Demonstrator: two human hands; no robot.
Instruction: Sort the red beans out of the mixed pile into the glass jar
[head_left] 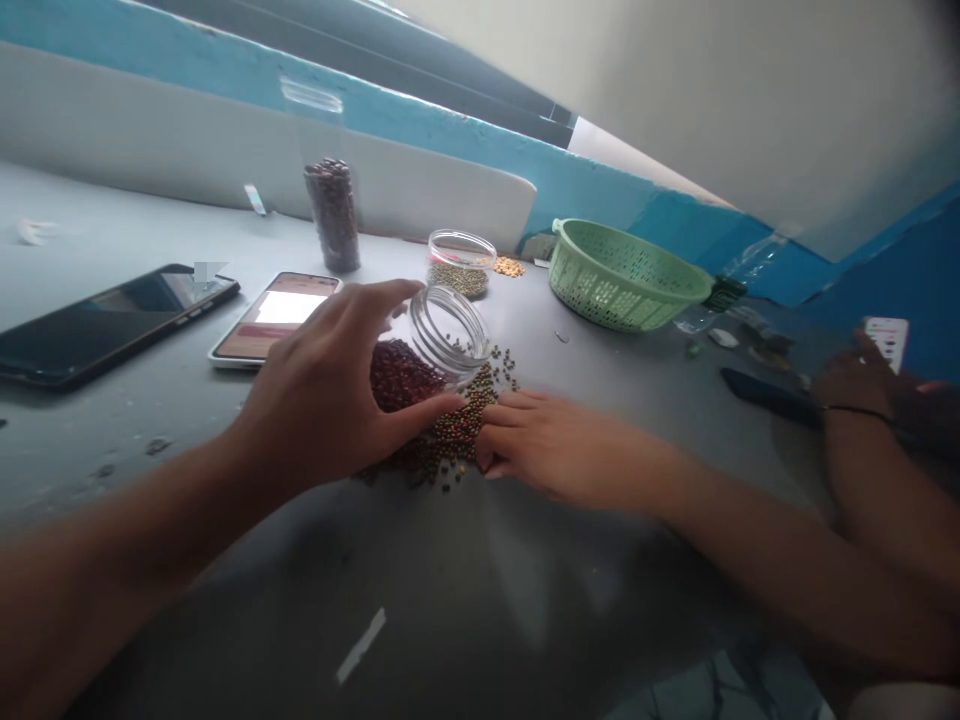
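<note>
My left hand (pixel 322 390) is wrapped round a clear jar (pixel 454 330) that lies tilted on its side, its open mouth facing right. Dark red beans (pixel 405 378) fill its lower part. Below and beside the mouth, a pile of small green and reddish beans (pixel 457 425) is spread on the grey table. At the pile's right edge rests my right hand (pixel 532 440), its fingers curled; whether beans are inside them is hidden.
Behind stand a tall clear jar of dark beans (pixel 335 215), a round tub of green beans (pixel 459 275) and a green basket (pixel 626 280). Two phones (pixel 112 320) (pixel 277 315) lie left. Yellow kernels (pixel 509 266) sit behind. At right, another person's hand (pixel 855 380) holds a phone (pixel 887 340).
</note>
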